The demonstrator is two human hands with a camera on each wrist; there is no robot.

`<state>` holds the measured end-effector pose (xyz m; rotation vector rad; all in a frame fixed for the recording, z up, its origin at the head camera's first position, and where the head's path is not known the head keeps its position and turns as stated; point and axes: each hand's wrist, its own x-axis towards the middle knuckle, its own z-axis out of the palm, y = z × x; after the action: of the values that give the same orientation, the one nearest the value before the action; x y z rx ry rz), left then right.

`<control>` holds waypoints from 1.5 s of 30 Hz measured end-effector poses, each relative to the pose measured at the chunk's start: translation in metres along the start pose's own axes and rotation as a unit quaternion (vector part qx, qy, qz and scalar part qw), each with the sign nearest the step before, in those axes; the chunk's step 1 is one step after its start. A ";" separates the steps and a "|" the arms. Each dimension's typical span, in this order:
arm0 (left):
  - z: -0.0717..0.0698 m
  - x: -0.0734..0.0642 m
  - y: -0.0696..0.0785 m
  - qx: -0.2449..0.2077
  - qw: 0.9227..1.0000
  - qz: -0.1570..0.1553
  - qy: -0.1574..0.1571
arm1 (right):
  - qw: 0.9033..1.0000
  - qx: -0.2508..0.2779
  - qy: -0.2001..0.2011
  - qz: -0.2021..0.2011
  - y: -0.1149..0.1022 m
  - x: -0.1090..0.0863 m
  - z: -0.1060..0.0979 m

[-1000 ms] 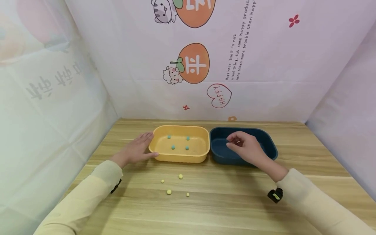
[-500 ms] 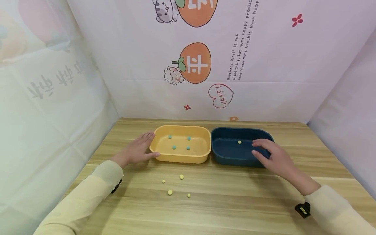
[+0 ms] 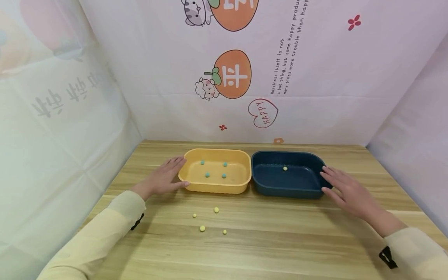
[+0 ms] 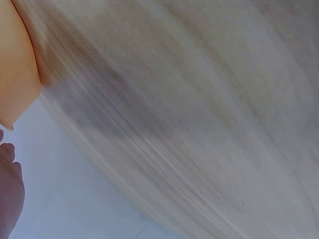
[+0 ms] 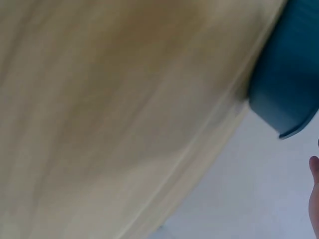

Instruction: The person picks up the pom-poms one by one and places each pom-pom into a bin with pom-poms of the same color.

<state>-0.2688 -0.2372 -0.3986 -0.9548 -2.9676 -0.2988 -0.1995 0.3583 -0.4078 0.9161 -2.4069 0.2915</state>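
My left hand [image 3: 163, 177] rests with spread fingers against the left end of the yellow bin [image 3: 216, 188]. Several small blue-green balls [image 3: 207, 175] lie inside that bin. At the right end of the dark blue bin [image 3: 287, 191], my right hand [image 3: 350, 191] has its fingers extended at the rim and holds nothing. One small pale yellow ball [image 3: 285, 168] lies on the blue bin's floor. Several more yellow balls [image 3: 202, 228] are on the table in front of the yellow bin. The right wrist view catches the blue bin's end wall [image 5: 284, 94] and a bit of the hand.
The two bins stand side by side near the back of the wooden table [image 3: 266, 245]. A white printed cloth [image 3: 315, 77] hangs behind the table, and further cloth sheets hang at the left and right.
My right hand has moved rightward from over the blue bin to its right end, its fingers straightening. The yellow ball in that bin has come into sight. The left hand stays in place.
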 end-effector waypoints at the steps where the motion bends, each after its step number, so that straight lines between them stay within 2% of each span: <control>1: 0.000 0.000 -0.001 0.001 1.000 0.004 0.002 | 1.000 -0.004 -0.009 0.000 0.002 -0.003 0.000; 7: -0.001 -0.005 -0.003 0.014 1.000 0.023 0.015 | 0.999 -0.020 -0.047 -0.001 0.010 -0.014 0.000; 15: -0.007 -0.019 0.002 0.022 0.999 0.029 0.013 | 0.997 -0.037 -0.057 -0.037 0.020 -0.020 0.004; 22: -0.009 -0.040 0.009 0.017 0.999 0.024 0.013 | 0.997 -0.040 -0.064 -0.032 0.022 -0.021 0.008; 26: -0.009 -0.051 0.016 0.013 1.000 0.022 0.016 | 0.997 -0.041 -0.055 -0.035 0.023 -0.020 0.009; 33: -0.006 -0.068 0.026 0.004 1.000 0.020 0.010 | 0.997 -0.038 -0.018 -0.064 0.026 -0.019 0.011; 45: 0.002 -0.085 0.043 -0.004 0.999 0.043 0.000 | 0.997 -0.034 -0.018 -0.066 0.028 -0.019 0.013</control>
<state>-0.1746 -0.2512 -0.3983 -1.0796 -2.9175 -0.3082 -0.2118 0.3852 -0.4293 1.0531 -2.3599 0.1448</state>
